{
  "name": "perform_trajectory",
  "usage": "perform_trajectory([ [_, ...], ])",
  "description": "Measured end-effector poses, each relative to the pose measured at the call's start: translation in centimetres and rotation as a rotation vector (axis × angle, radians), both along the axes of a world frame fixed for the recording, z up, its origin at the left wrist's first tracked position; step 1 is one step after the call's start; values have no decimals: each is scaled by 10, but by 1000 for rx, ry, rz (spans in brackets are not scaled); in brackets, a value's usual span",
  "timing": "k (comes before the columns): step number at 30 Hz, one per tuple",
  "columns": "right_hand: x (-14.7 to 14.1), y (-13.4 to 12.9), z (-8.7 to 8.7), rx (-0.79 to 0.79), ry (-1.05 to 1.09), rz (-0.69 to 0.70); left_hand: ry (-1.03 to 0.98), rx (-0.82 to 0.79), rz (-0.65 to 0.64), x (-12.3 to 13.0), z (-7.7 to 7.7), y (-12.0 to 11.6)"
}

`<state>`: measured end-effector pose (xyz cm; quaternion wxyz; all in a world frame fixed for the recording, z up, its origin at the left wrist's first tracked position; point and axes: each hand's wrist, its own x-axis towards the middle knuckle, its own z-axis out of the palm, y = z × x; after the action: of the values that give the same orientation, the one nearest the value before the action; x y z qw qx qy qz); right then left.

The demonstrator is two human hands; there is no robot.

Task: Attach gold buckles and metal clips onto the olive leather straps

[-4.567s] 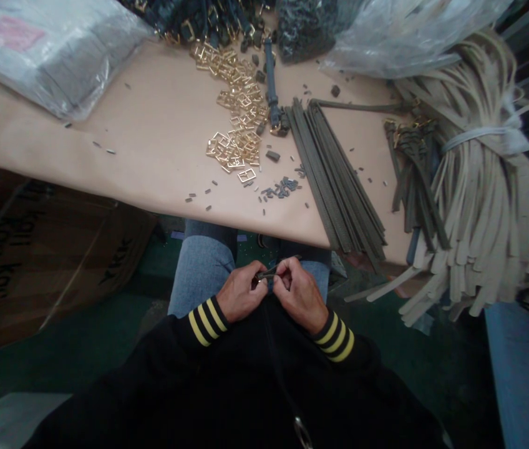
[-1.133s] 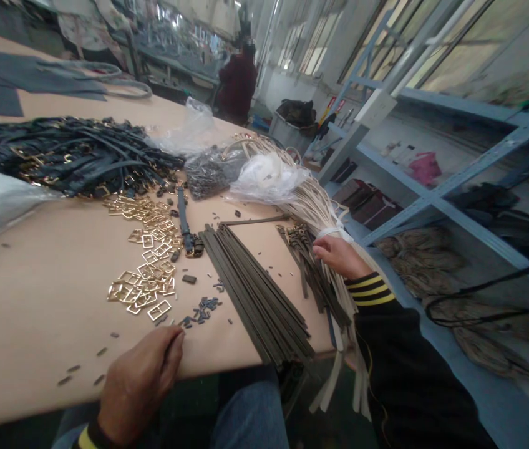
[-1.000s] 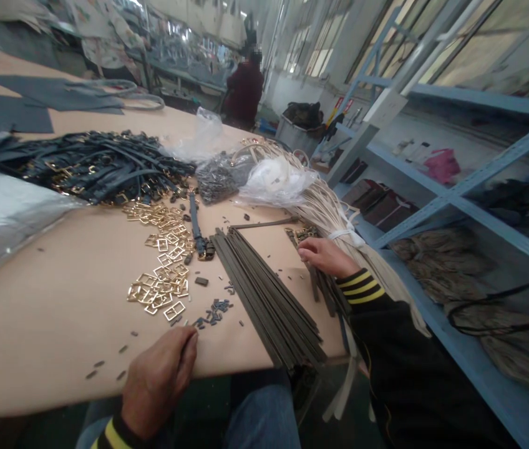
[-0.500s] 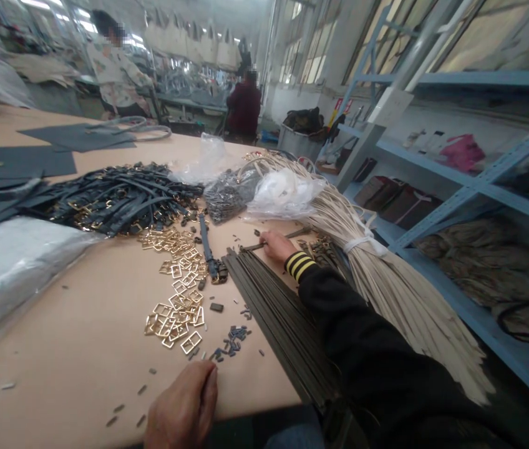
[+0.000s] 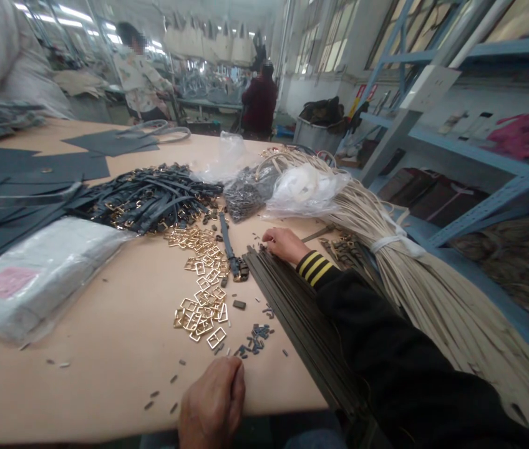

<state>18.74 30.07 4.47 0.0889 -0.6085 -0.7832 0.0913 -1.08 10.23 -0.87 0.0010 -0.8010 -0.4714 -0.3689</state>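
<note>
Resting right hand [image 5: 283, 244] beside one strap stack [image 5: 290, 318] (olive)

Black sleeve [image 5: 386, 355] with yellow stripes, olive-green straps [image 5: 287, 312].

The bottom edge of the frame cuts off the left hand [image 5: 212, 402], and its curled fingers leave unclear whether it holds anything. A black knitted sleeve [image 5: 386, 349] covers the lower stretch of the long olive-green strap strips [image 5: 302, 318]. The tiny grey-blue pieces [image 5: 255, 340] on the table are too small to identify. The long cream strap bundle [image 5: 456, 318] runs off the lower right edge.
</note>
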Motion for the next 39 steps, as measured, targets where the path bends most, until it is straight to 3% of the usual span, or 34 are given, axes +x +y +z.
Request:
perform_trajectory([
  [6, -4, 3, 2, 18, 6, -35, -23, 8, -14, 0, -1, 0],
  [13, 2, -22, 8, -84, -63, -80, -21, -25, -23, 0, 1, -1],
  [18, 12, -43, 4, -180, -63, -40, -10, -10, -27, 0, 1, -2],
  [27, 17, -49, -7, -137, 68, -70, 7, 37, -2, 0, 1, -1],
  [35, 5, -75, 18, 57, 78, -188, 33, 8, 41, -5, -4, 2],
  [39, -5, -93, 31, 83, 60, -188, -87, -174, 66, -7, 2, 6],
])
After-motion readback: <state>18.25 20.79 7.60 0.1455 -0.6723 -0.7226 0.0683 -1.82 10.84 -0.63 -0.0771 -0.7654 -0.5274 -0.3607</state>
